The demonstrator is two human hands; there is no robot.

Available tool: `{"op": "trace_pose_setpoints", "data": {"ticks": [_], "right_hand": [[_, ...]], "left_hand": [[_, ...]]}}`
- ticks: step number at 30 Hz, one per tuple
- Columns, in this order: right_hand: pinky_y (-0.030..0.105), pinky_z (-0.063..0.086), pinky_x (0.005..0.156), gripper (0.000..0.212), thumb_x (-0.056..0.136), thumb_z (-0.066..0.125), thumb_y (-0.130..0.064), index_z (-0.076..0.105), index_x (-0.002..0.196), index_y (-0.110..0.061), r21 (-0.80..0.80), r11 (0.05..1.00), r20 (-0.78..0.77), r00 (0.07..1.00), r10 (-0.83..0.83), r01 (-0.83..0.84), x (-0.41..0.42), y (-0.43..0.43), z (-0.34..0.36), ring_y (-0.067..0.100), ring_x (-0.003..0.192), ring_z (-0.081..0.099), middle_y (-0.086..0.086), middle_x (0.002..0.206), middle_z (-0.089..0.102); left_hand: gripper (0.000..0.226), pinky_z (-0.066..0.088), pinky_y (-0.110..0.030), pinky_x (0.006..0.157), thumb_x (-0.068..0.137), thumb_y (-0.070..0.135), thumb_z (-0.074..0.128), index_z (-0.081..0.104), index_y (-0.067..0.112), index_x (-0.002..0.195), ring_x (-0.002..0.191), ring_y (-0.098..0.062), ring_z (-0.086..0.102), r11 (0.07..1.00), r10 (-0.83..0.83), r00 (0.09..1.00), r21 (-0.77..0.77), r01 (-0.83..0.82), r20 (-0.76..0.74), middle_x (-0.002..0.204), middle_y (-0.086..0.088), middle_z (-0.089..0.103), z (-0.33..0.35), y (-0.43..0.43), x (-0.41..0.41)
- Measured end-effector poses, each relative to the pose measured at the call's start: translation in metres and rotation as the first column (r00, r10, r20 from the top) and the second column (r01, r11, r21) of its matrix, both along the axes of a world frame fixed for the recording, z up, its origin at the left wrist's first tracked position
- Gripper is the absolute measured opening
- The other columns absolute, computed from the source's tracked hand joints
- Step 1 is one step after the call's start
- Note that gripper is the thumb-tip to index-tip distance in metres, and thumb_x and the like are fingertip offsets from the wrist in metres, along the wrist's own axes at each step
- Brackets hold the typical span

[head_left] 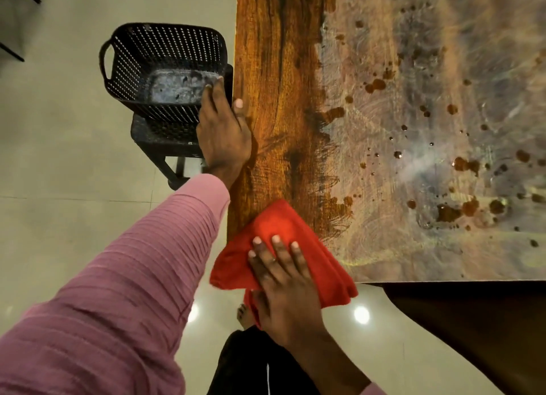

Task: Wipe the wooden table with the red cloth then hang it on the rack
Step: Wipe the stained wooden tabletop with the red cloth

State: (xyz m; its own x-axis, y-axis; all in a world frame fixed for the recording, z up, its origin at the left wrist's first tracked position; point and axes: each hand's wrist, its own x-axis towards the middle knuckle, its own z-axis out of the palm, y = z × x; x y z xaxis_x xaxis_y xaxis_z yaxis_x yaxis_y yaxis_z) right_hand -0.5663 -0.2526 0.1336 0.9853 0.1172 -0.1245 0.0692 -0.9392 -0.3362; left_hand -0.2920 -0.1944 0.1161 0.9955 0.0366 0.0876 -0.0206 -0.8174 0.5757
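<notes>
Two: right hand (280, 282) flat on red cloth (277, 220); left hand (223, 131) at table (274, 54), hold unclear.

Presses the red cloth (277, 226) flat on the near left corner of the tabletop (277, 69) with straight fingers (280, 254) of the right hand (283, 288). Rests the left hand (223, 128) along the left edge, thumb on the wood, fingertips at a black basket (165, 60) on a dark stool (156, 140). Shows dusty film and brown spots (461, 211) farther right.

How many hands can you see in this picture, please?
2. The left hand rests on the wooden table's left edge beside the black basket; the right hand presses the red cloth at the near corner.
</notes>
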Motion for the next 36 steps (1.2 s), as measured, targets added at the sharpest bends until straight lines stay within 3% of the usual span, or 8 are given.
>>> {"op": "trace_pose_setpoints", "data": {"ticks": [6, 12, 16, 20, 27, 32, 36], "right_hand": [[0.048, 0.011, 0.119, 0.053, 0.096, 0.034, -0.039, 0.047, 0.142, -0.018, 0.057, 0.964, 0.022, 0.965, -0.263, 0.261, -0.003, 0.008, -0.002, 0.024, 0.148, 0.018, -0.002, 0.154, 0.034], [0.047, 0.011, 0.118, 0.052, 0.095, 0.034, -0.037, 0.047, 0.143, -0.018, 0.025, 0.965, 0.068, 0.962, -0.263, 0.262, -0.009, -0.002, -0.003, 0.026, 0.146, 0.024, 0.0, 0.153, 0.037], [0.047, 0.01, 0.119, 0.053, 0.098, 0.031, -0.039, 0.045, 0.144, -0.017, 0.03, 0.877, 0.094, 0.872, -0.48, 0.48, -0.02, -0.046, -0.01, 0.025, 0.147, 0.02, 0.0, 0.155, 0.033], [0.045, 0.008, 0.119, 0.055, 0.096, 0.03, -0.041, 0.046, 0.143, -0.016, 0.048, 0.811, 0.093, 0.806, -0.584, 0.583, -0.014, -0.046, -0.008, 0.025, 0.147, 0.018, 0.0, 0.154, 0.033], [0.046, 0.008, 0.119, 0.054, 0.1, 0.032, -0.042, 0.037, 0.148, -0.018, -0.054, 0.918, 0.08, 0.918, -0.389, 0.393, -0.023, -0.047, -0.01, 0.025, 0.148, 0.017, 0.002, 0.157, 0.03], [0.047, 0.009, 0.12, 0.058, 0.099, 0.025, -0.046, 0.035, 0.149, -0.018, -0.094, 0.83, 0.037, 0.835, -0.549, 0.55, -0.017, -0.105, -0.01, 0.023, 0.149, 0.012, -0.001, 0.159, 0.022], [0.048, 0.005, 0.119, 0.06, 0.099, 0.025, -0.046, 0.032, 0.15, -0.015, -0.119, 0.814, 0.043, 0.822, -0.568, 0.569, -0.005, -0.093, -0.006, 0.029, 0.149, 0.01, 0.003, 0.16, 0.02]], "left_hand": [[0.056, 0.036, -0.053, 0.108, 0.102, 0.043, 0.022, 0.028, 0.014, 0.15, 0.139, -0.034, 0.033, 1.0, 0.015, 1.0, -0.025, -0.015, -0.013, 0.154, -0.018, 0.03, 0.0, 0.017, -0.062], [0.054, 0.023, -0.053, 0.115, 0.103, 0.042, 0.024, 0.029, 0.015, 0.15, 0.144, -0.034, 0.025, 0.995, -0.052, 0.999, 0.087, 0.051, 0.002, 0.157, -0.014, 0.028, 0.005, 0.024, -0.109], [0.055, 0.016, -0.055, 0.117, 0.103, 0.043, 0.022, 0.026, 0.017, 0.151, 0.146, -0.035, 0.021, 0.979, -0.104, 0.994, 0.171, 0.108, -0.03, 0.158, -0.014, 0.025, 0.008, 0.014, -0.137], [0.055, 0.009, -0.057, 0.119, 0.102, 0.042, 0.021, 0.023, 0.017, 0.151, 0.147, -0.037, 0.016, 0.971, -0.123, 0.988, 0.194, 0.139, -0.093, 0.159, -0.016, 0.022, 0.01, -0.004, -0.153], [0.056, 0.006, -0.056, 0.119, 0.102, 0.04, 0.021, 0.023, 0.015, 0.151, 0.148, -0.037, 0.013, 0.954, -0.101, 0.986, 0.27, 0.134, -0.132, 0.16, -0.017, 0.02, 0.006, -0.01, -0.156], [0.057, 0.001, -0.054, 0.12, 0.102, 0.041, 0.02, 0.017, 0.017, 0.153, 0.149, -0.036, 0.006, 0.938, -0.108, 0.981, 0.311, 0.153, -0.158, 0.162, -0.014, 0.013, 0.004, -0.014, -0.154], [0.058, 0.001, -0.053, 0.12, 0.101, 0.042, 0.017, 0.018, 0.017, 0.154, 0.15, -0.034, 0.006, 0.93, -0.103, 0.983, 0.335, 0.15, -0.155, 0.162, -0.014, 0.013, 0.003, -0.014, -0.154]]}}
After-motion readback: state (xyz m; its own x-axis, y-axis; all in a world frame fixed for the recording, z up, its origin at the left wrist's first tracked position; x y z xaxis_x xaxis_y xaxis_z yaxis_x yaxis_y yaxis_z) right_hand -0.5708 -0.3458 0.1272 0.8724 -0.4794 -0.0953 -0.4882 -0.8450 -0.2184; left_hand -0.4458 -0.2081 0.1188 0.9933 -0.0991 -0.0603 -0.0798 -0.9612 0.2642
